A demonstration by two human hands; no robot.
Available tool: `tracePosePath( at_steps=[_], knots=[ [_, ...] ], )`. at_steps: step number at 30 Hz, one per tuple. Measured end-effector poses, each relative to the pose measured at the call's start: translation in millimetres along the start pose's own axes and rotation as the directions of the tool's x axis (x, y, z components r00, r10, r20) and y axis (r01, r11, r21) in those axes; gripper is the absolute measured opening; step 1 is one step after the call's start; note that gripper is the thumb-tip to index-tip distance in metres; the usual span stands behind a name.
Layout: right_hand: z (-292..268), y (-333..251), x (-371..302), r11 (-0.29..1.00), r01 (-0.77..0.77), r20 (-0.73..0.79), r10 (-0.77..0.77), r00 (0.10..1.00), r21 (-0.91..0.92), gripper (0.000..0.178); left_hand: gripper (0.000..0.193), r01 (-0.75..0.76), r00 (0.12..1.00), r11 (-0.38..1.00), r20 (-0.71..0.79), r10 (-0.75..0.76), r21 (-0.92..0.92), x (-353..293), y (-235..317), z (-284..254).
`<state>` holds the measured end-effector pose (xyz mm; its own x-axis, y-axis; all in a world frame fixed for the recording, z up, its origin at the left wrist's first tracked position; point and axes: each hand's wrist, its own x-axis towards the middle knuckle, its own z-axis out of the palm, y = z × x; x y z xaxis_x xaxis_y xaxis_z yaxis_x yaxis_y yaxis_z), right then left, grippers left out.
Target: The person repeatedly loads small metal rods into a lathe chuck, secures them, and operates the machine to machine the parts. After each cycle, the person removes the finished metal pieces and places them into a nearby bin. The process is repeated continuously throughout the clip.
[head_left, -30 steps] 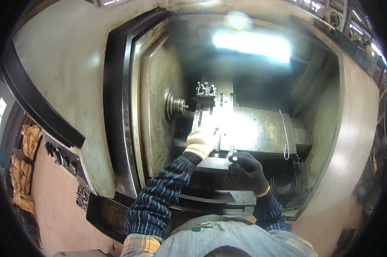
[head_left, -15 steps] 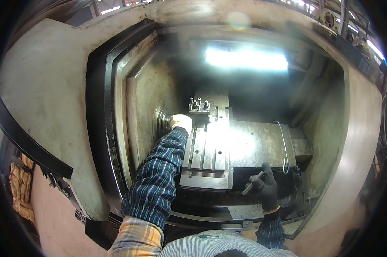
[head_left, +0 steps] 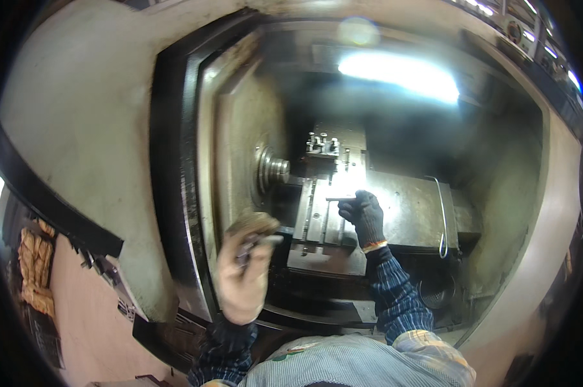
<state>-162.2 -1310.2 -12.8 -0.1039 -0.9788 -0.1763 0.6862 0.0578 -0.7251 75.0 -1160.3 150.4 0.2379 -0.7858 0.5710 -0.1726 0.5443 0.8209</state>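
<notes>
My left hand (head_left: 245, 274), in a pale glove with dirty fingertips, is smeared by motion below the lathe spindle nose (head_left: 278, 171). Its fingers curl around a small grey metal part (head_left: 270, 239), whose exact kind the blur hides. In a dark glove, my right hand (head_left: 366, 216) is over the slotted cross slide (head_left: 317, 222). A thin straight metal rod (head_left: 340, 198) is pinched in its fingers and points left, towards the spindle. No hand touches the spindle, which shows a stepped round metal end.
A tool block with several upright bolts (head_left: 322, 145) stands at the back of the slide. On the flat metal cover (head_left: 407, 206) to the right lies a bent wire hook (head_left: 442, 219). The machine's door frame (head_left: 175, 174) rises at left; a bright lamp (head_left: 398, 74) shines behind.
My left hand has left the spindle and come back towards me with a small metal part. My right hand has moved forward and left over the slide, still holding the rod.
</notes>
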Motion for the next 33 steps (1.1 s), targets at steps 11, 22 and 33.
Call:
tracePosePath(
  at_steps=[11,22,33],
  knots=[
    [70,120,118,0.744,0.465,-0.025,-0.541,0.840,-0.480,0.021,0.044,0.110,0.775,0.986,-0.632,-0.008,0.122,-45,106,-158],
    [78,127,118,0.996,-0.078,0.278,0.085,0.957,-0.038,0.022,0.028,0.114,0.810,0.875,-0.554,0.191,0.470,-19,51,-235],
    [76,128,153,0.507,0.678,0.802,0.048,0.595,-0.533,0.039,0.030,0.212,0.756,0.869,-0.638,0.143,0.446,-26,71,-208]
  ],
)
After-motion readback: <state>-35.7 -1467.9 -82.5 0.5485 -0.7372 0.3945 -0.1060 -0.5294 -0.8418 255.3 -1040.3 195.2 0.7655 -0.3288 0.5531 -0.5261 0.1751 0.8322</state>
